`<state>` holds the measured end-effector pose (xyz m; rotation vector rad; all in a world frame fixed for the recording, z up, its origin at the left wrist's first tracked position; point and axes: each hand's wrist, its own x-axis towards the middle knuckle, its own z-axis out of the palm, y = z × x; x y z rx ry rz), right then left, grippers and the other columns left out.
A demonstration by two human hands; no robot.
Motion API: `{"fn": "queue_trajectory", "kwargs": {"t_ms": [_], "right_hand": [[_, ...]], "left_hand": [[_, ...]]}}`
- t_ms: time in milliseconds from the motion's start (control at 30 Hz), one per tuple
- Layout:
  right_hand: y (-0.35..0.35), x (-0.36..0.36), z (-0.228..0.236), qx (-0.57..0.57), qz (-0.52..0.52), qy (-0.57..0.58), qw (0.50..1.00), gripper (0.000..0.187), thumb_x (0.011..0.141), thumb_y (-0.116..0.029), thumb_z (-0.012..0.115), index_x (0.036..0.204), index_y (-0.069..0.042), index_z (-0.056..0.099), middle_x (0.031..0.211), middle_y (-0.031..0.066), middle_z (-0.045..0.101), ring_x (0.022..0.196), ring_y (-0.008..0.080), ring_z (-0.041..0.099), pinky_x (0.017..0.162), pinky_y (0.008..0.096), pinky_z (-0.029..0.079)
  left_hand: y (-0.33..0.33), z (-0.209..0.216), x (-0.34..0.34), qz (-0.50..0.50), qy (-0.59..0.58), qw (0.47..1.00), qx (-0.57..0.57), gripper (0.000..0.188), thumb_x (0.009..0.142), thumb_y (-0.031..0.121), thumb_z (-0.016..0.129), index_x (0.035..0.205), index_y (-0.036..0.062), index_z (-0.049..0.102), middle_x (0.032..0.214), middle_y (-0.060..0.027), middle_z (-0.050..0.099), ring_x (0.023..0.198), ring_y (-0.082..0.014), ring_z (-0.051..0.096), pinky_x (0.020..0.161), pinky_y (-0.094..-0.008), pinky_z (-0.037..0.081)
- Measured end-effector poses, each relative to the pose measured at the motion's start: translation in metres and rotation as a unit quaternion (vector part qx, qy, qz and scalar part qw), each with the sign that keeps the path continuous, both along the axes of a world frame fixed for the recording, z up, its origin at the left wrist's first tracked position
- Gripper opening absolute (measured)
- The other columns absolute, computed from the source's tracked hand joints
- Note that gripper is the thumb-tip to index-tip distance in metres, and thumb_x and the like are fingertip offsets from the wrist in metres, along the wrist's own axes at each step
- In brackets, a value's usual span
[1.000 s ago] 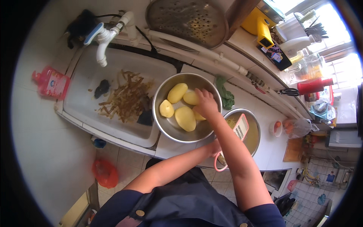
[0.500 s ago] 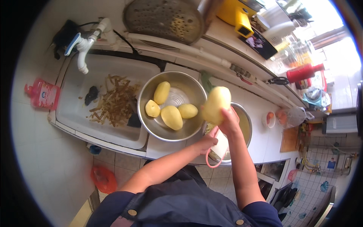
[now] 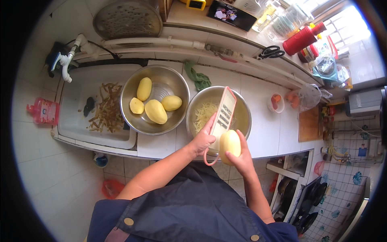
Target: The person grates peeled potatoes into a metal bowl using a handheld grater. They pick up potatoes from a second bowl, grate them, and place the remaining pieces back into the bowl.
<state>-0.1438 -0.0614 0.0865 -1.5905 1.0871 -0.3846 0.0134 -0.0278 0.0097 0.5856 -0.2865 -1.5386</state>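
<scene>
My left hand (image 3: 203, 140) is closed around the side of a long white grater (image 3: 224, 115) with a pink rim and a looped pink handle. The grater leans across a steel bowl (image 3: 246, 129), in which pale potato shreds (image 3: 204, 115) lie. Held in my right hand (image 3: 243, 157) is a large peeled potato (image 3: 230, 147), close beside the grater's lower part; whether they touch I cannot tell. To the left, a second steel bowl (image 3: 155, 130) holds several peeled potatoes (image 3: 156, 111).
A white sink (image 3: 76, 129) with brown peelings (image 3: 105, 109) lies at the left below a tap (image 3: 64, 66). Behind the bowls is a green cloth (image 3: 197, 76). Farther right stand a small white cup (image 3: 275, 103) and a wooden board (image 3: 309, 127). Scissors (image 3: 271, 52) hang over the shelf edge.
The potato in my right hand has come down and nearer to me, beside the grater. The grater has swung up over the bowl, its blades now showing. My view has shifted rightward.
</scene>
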Motion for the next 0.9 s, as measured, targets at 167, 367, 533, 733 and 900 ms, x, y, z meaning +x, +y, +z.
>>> {"fn": "queue_trajectory", "kwargs": {"t_ms": [167,367,533,733,900], "right_hand": [[0.007,-0.013,-0.004,0.022,0.022,0.007,0.999,0.078,0.070,-0.020,0.066,0.135,-0.003,0.027,0.127,0.0186,0.043,0.117,0.0265,0.044,0.097,0.0343,0.035],[-0.003,-0.014,0.000,0.025,0.052,0.018,0.998,0.078,0.070,-0.020,0.066,0.135,-0.002,0.027,0.128,0.0186,0.043,0.118,0.0264,0.043,0.097,0.0341,0.035],[-0.006,-0.022,0.000,0.042,0.015,-0.082,0.996,0.078,0.070,-0.014,0.063,0.137,-0.002,0.023,0.128,0.0165,0.041,0.117,0.0248,0.042,0.098,0.0347,0.034],[-0.035,-0.024,0.006,0.066,0.030,-0.070,0.995,0.077,0.070,-0.014,0.063,0.137,-0.004,0.025,0.126,0.0165,0.043,0.114,0.0248,0.045,0.096,0.0344,0.036],[-0.029,-0.025,-0.002,0.039,0.086,0.031,0.995,0.077,0.070,-0.017,0.065,0.136,-0.003,0.028,0.125,0.0167,0.044,0.115,0.0233,0.044,0.097,0.0326,0.034]], "left_hand": [[0.008,0.014,-0.017,0.028,-0.056,0.998,0.004,0.086,0.065,-0.018,0.036,0.143,0.0090,0.011,0.140,-0.0105,0.028,0.127,-0.0203,0.033,0.101,-0.0285,0.029],[0.011,0.014,-0.030,0.081,-0.077,0.994,0.007,0.084,0.067,-0.017,0.039,0.142,0.0078,0.011,0.140,-0.0093,0.028,0.127,-0.0194,0.032,0.102,-0.0284,0.028],[0.014,0.018,-0.032,0.131,-0.162,0.978,-0.018,0.086,0.064,-0.018,0.036,0.142,0.0081,0.011,0.140,-0.0089,0.029,0.126,-0.0185,0.032,0.102,-0.0278,0.028],[0.019,0.010,-0.028,0.117,0.005,0.993,0.023,0.088,0.057,-0.017,0.030,0.141,0.0094,0.017,0.136,-0.0141,0.034,0.125,-0.0236,0.037,0.101,-0.0331,0.033],[0.020,0.002,-0.031,0.107,-0.005,0.994,0.013,0.090,0.057,-0.015,0.029,0.142,0.0089,0.014,0.138,-0.0136,0.031,0.126,-0.0224,0.034,0.101,-0.0311,0.032]]}}
